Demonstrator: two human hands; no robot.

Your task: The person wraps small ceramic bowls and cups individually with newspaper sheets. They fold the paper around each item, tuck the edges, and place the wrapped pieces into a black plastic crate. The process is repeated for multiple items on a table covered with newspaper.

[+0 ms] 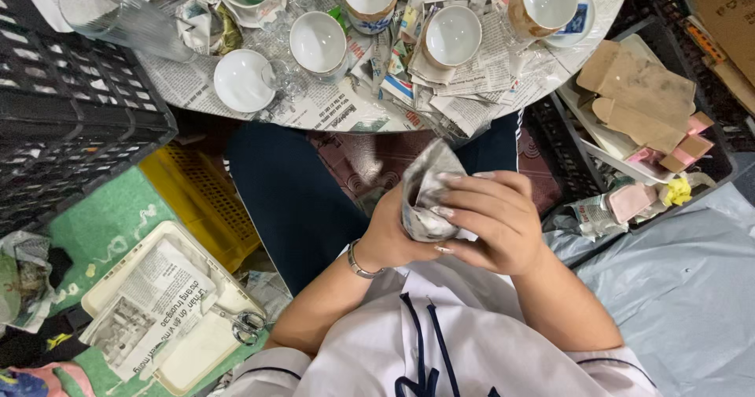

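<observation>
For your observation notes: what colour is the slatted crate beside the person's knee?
Yellow crate; head view shows it best.

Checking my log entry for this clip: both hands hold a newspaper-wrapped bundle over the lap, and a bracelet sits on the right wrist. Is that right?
Not quite. The head view shows the bracelet on the left wrist, not the right. The rest stands: the left hand and right hand both hold the newspaper-wrapped bundle over the lap.

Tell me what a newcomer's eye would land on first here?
First, both hands at centre: the left hand and right hand clasp a newspaper-wrapped bundle over the lap. Next, the white cups on the newspaper-covered round table above, then the black crate at upper left.
</observation>
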